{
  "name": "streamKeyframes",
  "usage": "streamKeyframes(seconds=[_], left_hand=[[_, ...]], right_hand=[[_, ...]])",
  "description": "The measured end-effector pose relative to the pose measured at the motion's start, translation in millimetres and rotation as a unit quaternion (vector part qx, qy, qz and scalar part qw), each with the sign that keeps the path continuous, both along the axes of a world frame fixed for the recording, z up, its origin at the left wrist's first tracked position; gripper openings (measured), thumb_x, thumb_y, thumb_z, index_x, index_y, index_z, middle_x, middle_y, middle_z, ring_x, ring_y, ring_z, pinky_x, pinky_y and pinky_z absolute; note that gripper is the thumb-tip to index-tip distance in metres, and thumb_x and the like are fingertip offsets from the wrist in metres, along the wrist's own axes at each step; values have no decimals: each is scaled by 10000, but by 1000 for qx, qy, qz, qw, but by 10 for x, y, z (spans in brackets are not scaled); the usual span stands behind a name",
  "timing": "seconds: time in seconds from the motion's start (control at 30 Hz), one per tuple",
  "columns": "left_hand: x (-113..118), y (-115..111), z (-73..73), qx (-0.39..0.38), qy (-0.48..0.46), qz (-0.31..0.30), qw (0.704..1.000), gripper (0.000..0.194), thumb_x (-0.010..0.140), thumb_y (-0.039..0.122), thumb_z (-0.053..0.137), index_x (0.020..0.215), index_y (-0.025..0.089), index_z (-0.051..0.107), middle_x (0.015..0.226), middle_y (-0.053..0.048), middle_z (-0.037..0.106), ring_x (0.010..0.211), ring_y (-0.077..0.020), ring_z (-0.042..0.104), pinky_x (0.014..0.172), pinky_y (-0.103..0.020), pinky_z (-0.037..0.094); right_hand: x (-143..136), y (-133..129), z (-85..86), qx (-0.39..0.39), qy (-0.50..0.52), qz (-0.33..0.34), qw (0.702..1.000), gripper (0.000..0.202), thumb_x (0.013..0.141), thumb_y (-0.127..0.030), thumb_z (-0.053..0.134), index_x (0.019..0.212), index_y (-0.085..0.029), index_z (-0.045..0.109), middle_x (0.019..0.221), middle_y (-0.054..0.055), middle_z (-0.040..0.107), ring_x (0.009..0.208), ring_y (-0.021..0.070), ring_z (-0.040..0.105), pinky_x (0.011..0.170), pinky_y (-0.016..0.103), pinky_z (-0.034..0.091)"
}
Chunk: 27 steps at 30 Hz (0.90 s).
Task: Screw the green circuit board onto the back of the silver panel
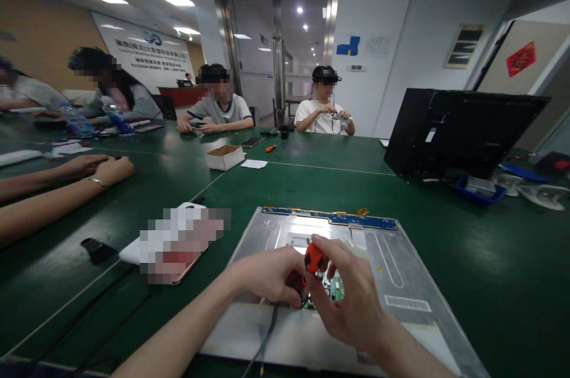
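The metal back of a flat display panel lies on the green table before me, a blue circuit strip along its far edge. My right hand grips the red-and-black handle of a screwdriver between thumb and fingers. It stands roughly upright over a green circuit board on the panel. My left hand is closed beside it, low over the board; what its fingers pinch is hidden. A dark cable runs from under that hand toward me. The screwdriver's tip is out of sight.
A phone and a white object lie left of the panel, near a black piece. Another person's hands rest at the left. A black monitor and blue tray stand right. An open box sits farther back.
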<state>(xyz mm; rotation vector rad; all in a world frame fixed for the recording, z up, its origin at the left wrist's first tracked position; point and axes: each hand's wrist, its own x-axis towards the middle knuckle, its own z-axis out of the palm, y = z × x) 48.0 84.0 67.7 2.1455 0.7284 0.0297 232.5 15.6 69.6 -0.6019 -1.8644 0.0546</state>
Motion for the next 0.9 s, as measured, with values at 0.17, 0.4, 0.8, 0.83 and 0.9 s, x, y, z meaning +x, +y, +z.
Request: streamKeyframes(seconds=[0.17,0.4,0.8,0.83,0.9], left_hand=[[-10,21,-28,-9,3,-1,1000,119,695,157,726,758,172,626,700,33,603,642,-146,551,594,-245,431],[-8,25,-34,-27,-13,-2,1000,111,696,161,714,747,164,616,661,38,584,552,-124,526,519,-232,400],[-2,9,-4,-1,-13,-12,1000,109,694,117,720,766,166,654,730,28,620,660,-145,560,604,-240,442],[0,13,-5,-8,-13,-11,1000,108,693,122,722,760,166,649,719,30,615,647,-143,557,595,-239,439],[0,16,-12,-15,-10,-8,1000,104,700,142,724,757,165,640,692,34,602,624,-139,550,581,-237,437]], right_hand=[[8,10,-7,7,1,-11,1000,457,928,-157,568,1368,-211,454,947,59,660,754,179,630,590,294,545],[7,-10,9,1,-17,-27,999,461,945,-155,542,1395,-230,473,957,61,673,736,175,646,578,287,555],[-1,-11,6,-7,-12,-24,1000,471,945,-185,551,1402,-225,446,982,67,683,777,185,661,623,313,595],[-1,-8,-2,-11,-12,-26,1000,471,948,-190,548,1406,-231,443,986,66,680,769,181,658,615,309,593],[0,-3,-13,-14,-15,-27,999,483,956,-181,525,1426,-225,424,983,66,678,756,178,653,611,311,593]])
